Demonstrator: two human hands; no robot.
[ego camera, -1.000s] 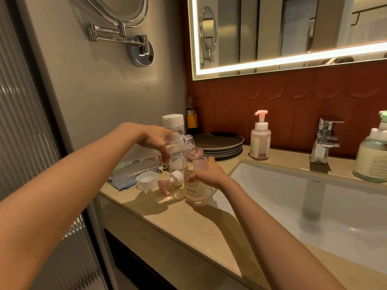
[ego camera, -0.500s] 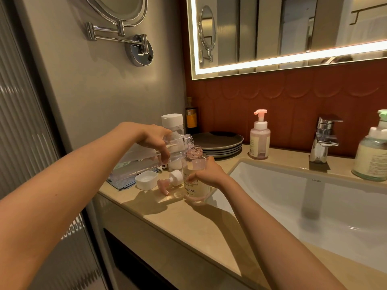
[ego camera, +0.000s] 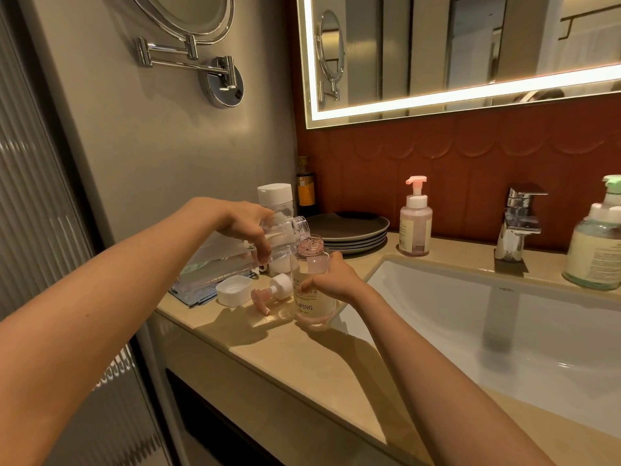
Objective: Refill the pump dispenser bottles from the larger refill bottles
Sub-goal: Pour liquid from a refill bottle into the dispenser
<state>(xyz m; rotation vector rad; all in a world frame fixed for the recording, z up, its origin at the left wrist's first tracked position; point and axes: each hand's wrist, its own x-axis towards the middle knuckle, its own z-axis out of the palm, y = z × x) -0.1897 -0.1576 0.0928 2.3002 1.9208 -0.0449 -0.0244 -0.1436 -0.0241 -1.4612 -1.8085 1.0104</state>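
Pump head (ego camera: 273,292) and white cap (ego camera: 233,290) crowd counter's (ego camera: 302,358) left.

Warm, dimmish; glows from the mirror strip (ego camera: 311,62), throws soft shadows across the countertop (ego camera: 302,358) (bends lines toward the borders).

Left hand (ego camera: 247,227): I see it gripping the clear refill bottle (ego camera: 232,255), tipped, its mouth just above the open neck of the pink dispenser bottle (ego camera: 311,302).
Right hand (ego camera: 331,279): holds that bottle upright on the bench (ego camera: 285,354).
Loose parts: pink pump head (ego camera: 272,293) and white cap (ego camera: 233,290) lie beside it.
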